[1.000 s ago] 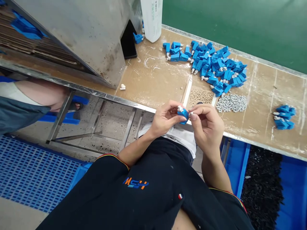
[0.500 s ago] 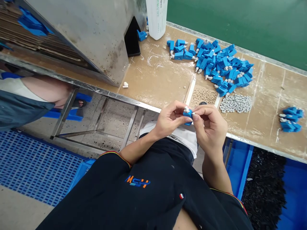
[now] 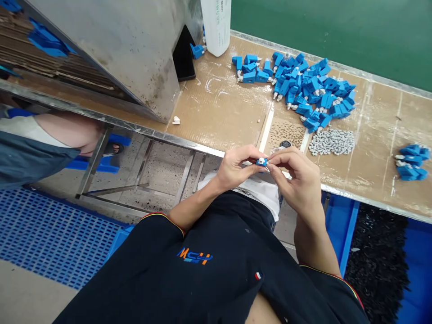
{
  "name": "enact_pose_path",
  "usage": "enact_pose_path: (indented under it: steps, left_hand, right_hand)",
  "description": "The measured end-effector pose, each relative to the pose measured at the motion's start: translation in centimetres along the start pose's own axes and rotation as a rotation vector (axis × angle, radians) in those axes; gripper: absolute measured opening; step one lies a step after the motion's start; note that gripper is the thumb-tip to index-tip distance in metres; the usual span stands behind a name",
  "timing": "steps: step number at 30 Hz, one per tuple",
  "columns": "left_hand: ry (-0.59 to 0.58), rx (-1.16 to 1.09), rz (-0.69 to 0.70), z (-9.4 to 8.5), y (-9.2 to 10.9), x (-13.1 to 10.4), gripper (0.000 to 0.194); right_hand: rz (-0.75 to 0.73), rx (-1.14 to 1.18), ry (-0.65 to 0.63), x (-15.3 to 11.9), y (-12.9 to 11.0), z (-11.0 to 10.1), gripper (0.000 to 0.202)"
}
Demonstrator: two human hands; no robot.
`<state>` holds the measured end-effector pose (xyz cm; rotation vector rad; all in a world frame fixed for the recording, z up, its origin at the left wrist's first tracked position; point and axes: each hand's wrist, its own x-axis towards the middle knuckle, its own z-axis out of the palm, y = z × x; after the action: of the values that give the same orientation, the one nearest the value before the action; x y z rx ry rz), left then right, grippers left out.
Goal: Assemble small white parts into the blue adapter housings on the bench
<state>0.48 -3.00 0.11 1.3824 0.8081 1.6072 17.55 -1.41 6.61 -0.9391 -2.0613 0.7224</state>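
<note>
Above the bench's near edge, my left hand (image 3: 235, 171) pinches a small blue plastic block (image 3: 261, 162) between thumb and fingers. A white part shows on the block's upward face. My right hand (image 3: 297, 175) is closed in a pinch against the block's right side; whatever lies between those fingertips is too small and covered to name. Just beyond the hands are a patch of tiny brown pieces (image 3: 286, 132) and a pile of small grey pieces (image 3: 331, 142). Farther back lies a large heap of similar blue blocks (image 3: 313, 90) with white ends.
A smaller group of blue blocks (image 3: 411, 162) lies at the right. A metal box (image 3: 135, 58), a black phone-like slab (image 3: 184, 56) and a white container (image 3: 217, 27) stand left. One white piece (image 3: 176, 120) lies near the edge. Below right is a blue bin (image 3: 349, 238) with black parts.
The blue block has tipped, so its white part now faces up toward me and less of its side shows. Both hands remain together around it, with the right fingers closer in.
</note>
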Motion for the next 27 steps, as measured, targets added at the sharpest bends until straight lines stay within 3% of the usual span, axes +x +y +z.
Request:
enact_pose_path:
  steps: [6, 9, 12, 17, 24, 27]
  left_hand:
    - [-0.025, 0.018, 0.011, -0.4, -0.5, 0.0, 0.026]
    - [0.012, -0.003, -0.027, -0.2, -0.3, 0.0, 0.024]
    - [0.069, -0.054, -0.065, 0.4, -0.3, 0.0, 0.024]
    - [0.123, -0.137, -0.123, 1.2, -0.6, 0.1, 0.021]
    - [0.101, -0.219, -0.31, 1.6, 0.2, -0.1, 0.044]
    - [0.129, -0.222, -0.344, 1.8, 0.7, -0.1, 0.041]
  right_hand:
    - [0.019, 0.048, 0.002, -0.2, 0.6, 0.2, 0.01]
    - [0.04, 0.124, 0.016, -0.4, 1.1, 0.4, 0.002]
    - [0.032, 0.135, 0.032, -0.6, 1.4, 0.5, 0.01]
    - [-0.051, -0.055, 0.125, -1.0, 1.3, 1.1, 0.016]
    - [-0.157, -0.28, 0.316, -1.3, 1.7, 2.9, 0.022]
    - [-0.18, -0.314, 0.356, -1.2, 1.7, 3.6, 0.022]
